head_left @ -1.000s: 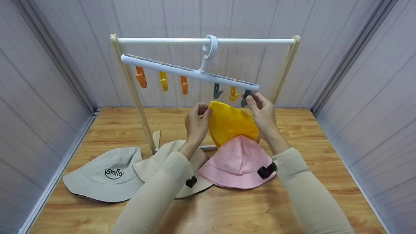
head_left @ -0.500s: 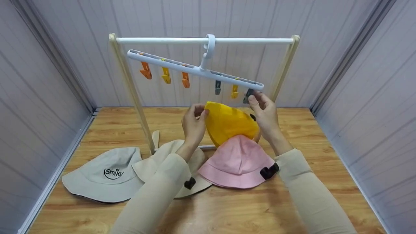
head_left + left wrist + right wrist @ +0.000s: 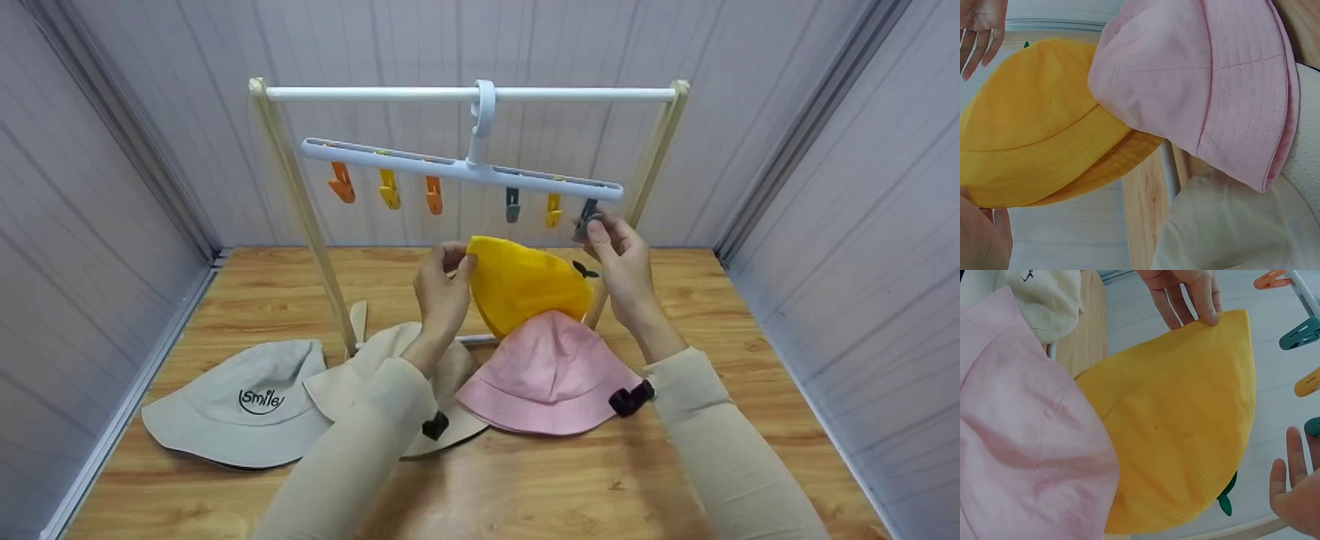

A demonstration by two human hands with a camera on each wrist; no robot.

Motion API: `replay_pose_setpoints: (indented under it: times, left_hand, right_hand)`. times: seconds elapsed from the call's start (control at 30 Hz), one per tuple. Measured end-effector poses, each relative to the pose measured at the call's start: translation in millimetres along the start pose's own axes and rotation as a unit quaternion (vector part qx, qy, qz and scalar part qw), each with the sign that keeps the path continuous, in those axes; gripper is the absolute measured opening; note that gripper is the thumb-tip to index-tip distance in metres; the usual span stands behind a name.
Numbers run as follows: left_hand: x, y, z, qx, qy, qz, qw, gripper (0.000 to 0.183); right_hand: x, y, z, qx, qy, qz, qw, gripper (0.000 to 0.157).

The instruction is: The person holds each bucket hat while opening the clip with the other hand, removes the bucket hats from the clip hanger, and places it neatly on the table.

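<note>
My left hand pinches the brim edge of a yellow bucket hat, holding it tilted below the hanger. A small green leaf sticks out from the hat's crown. At the hanger's right end, my right hand pinches a dark green clothespin between thumb and fingers. This clothespin hangs from a white clip hanger, which slopes down to the right. In the right wrist view the yellow hat lies between the hands, partly behind a pink bucket hat.
The hanger hooks over the white rail of a wooden-legged rack. Orange, yellow and green clothespins hang along it. In front stand the pink hat, a beige hat and a grey hat with "smile" lettering. Panel walls enclose the table.
The right hand has moved slightly right with the clothespin, and the hanger has swung closer to level. The left hand has shifted a little left with the yellow hat, whose leaf now shows.
</note>
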State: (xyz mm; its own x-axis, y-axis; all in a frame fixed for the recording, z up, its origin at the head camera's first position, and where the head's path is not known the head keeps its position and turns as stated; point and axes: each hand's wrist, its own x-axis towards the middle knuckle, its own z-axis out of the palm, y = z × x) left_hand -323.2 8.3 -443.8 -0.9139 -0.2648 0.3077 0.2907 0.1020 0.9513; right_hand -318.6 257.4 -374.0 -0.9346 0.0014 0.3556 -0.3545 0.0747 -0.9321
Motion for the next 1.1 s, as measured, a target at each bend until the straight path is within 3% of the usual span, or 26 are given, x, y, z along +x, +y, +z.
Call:
replay_pose_setpoints:
  times: [0.23, 0.63, 0.83, 1.1]
  left_hand:
    - [0.0, 0.5, -2.0, -0.013, 0.004, -0.001, 0.9999, 0.014]
    - [-1.6, -4.3, -8.7, -0.002, 0.015, 0.007, 0.9999, 0.014]
    - [-2.6, -4.0, -11.1, -0.007, 0.015, -0.007, 0.9998, 0.014]
    - [-3.7, -3.8, -13.8, -0.011, 0.012, -0.005, 0.9999, 0.015]
  right_hand:
    - [-8.0, 3.3, -9.3, -0.015, -0.004, -0.017, 1.000, 0.038]
    - [-31.6, 19.3, -24.5, -0.129, 0.028, -0.036, 0.991, 0.040]
    - [-44.0, 33.8, -34.5, -0.163, 0.026, -0.019, 0.986, 0.045]
    - [-53.6, 62.7, -34.7, -0.168, 0.045, 0.008, 0.985, 0.043]
